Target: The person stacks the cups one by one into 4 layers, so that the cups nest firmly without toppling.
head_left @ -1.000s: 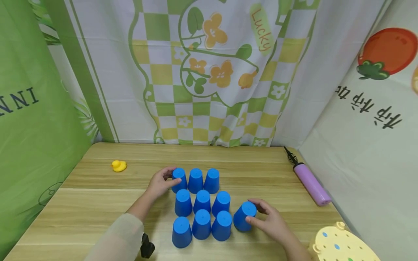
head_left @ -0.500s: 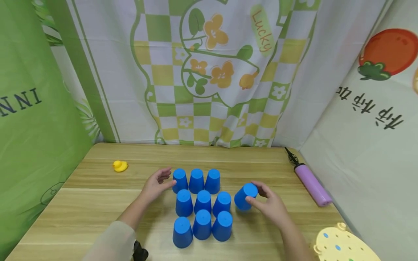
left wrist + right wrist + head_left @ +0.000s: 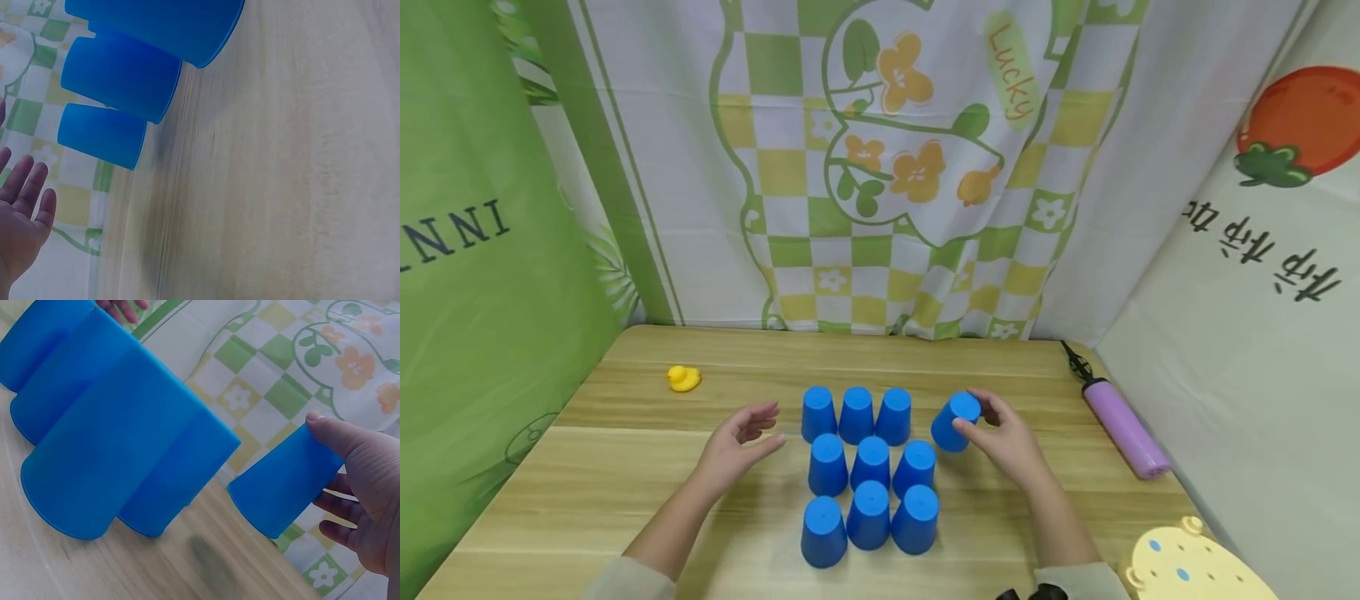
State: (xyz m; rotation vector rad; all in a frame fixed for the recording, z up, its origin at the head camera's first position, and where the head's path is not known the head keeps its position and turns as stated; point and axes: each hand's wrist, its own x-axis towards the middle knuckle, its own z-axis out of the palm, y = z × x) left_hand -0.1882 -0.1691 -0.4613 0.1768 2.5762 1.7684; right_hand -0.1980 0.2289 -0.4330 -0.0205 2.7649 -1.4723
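My right hand (image 3: 1013,448) grips an upside-down blue plastic cup (image 3: 951,427) between thumb and fingers, to the right of the back row. The cup is tilted, and in the right wrist view its lower rim (image 3: 253,515) hangs clear of the table with a shadow beneath. Upside-down blue cups stand in three rows: a back row (image 3: 857,417), a middle row (image 3: 871,462) and a front row (image 3: 869,517). Left of them, my left hand (image 3: 730,450) holds nothing. Its fingers are spread loosely, apart from the nearest back-row cup (image 3: 817,415).
A yellow toy duck (image 3: 684,378) sits at the back left of the wooden table (image 3: 602,475). At the right edge lies a purple hand pump (image 3: 1124,427) with a black handle. A cream, dotted toy (image 3: 1198,567) occupies the front right corner. Patterned curtains (image 3: 880,283) hang behind.
My right hand has lifted its cup from beside the front row and carried it back to beside the back row. My left hand has let go of the back-left cup and moved left.
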